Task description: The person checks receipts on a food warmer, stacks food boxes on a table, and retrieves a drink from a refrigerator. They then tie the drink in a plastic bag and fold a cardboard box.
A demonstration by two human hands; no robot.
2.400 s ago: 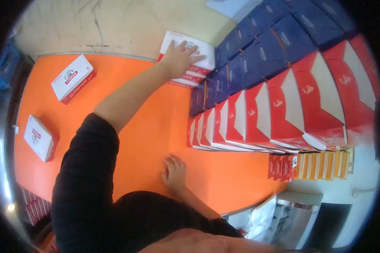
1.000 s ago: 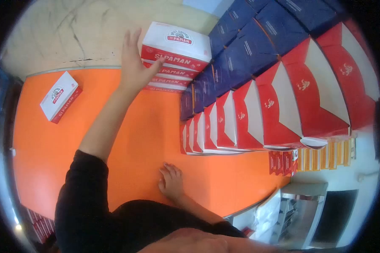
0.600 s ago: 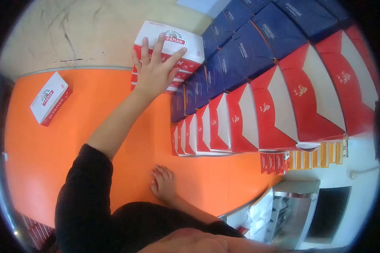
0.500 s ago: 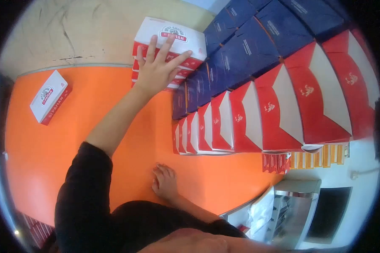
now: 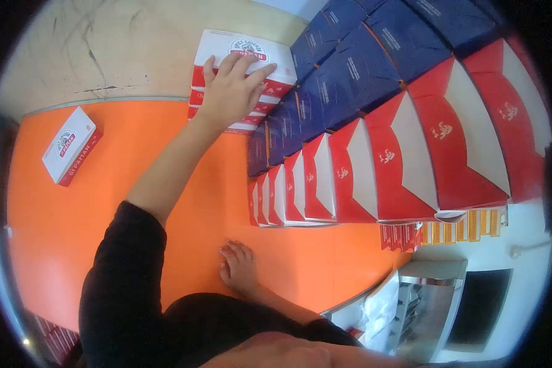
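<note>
My left hand (image 5: 232,89) reaches across to a stack of red and white "Spicy Chicken Si Paman" food boxes. Its fingers, somewhat spread, lie on the top and front edge of the uppermost box (image 5: 242,48), without gripping it. Below my palm, several more boxes (image 5: 242,127) are partly hidden by the hand and wrist. My right hand (image 5: 239,267) rests on the orange table (image 5: 184,245) near my body, holding nothing, with its fingers loosely bent and slightly apart. One closed box (image 5: 72,147) of the same kind lies apart on the left.
Dark blue boxes (image 5: 331,92) are piled on the right, behind a long row of red and white open-topped cartons (image 5: 383,156). A stained pale wall (image 5: 104,55) borders the table's far edge. Yellow packs (image 5: 466,227) and a metal cabinet (image 5: 426,300) stand at the lower right.
The fingers of my left hand have drawn a little closer together on the top box. My right hand stays in place, and the view has shifted slightly.
</note>
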